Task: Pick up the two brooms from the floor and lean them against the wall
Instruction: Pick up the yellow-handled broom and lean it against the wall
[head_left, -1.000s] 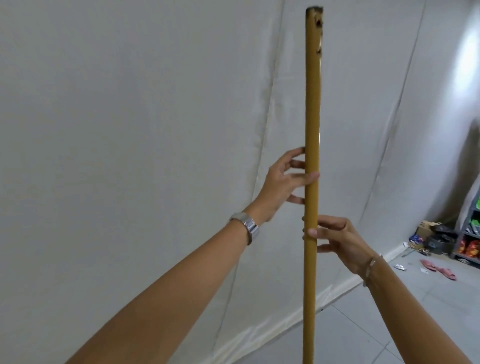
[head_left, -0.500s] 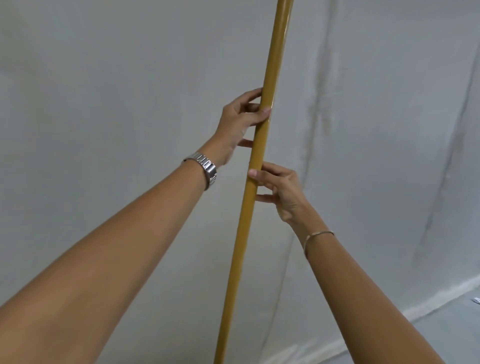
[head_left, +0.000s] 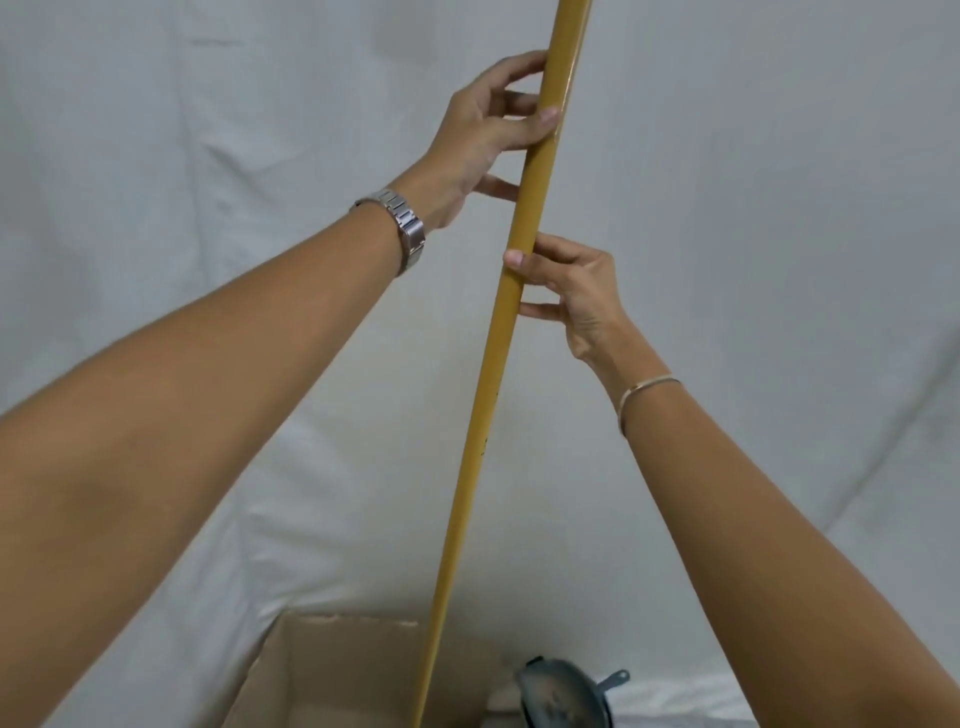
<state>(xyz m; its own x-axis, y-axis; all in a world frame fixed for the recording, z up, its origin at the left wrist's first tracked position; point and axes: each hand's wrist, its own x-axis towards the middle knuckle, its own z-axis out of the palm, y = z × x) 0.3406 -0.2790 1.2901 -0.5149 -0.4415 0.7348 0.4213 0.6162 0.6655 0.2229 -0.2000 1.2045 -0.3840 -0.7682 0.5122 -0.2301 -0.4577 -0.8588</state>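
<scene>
A yellow broom handle (head_left: 488, 395) stands nearly upright, its top tilted right, in front of a white cloth-covered wall (head_left: 753, 208). My left hand (head_left: 488, 130) grips the handle high up, thumb across the front. My right hand (head_left: 571, 291) holds it just below, fingers wrapped from the right. The handle's top runs out of the frame and its brush end is hidden below. A second broom is not in view.
An open cardboard box (head_left: 332, 670) sits at the bottom, left of the handle's lower part. A dark round pan-like object (head_left: 563, 696) lies to the right of the box. White cloth covers the floor edge.
The view has dropped and swung left. The handle's top left the frame, the shelf and floor clutter at right disappeared, and the box and pan came into sight. Both hands stay on the handle.
</scene>
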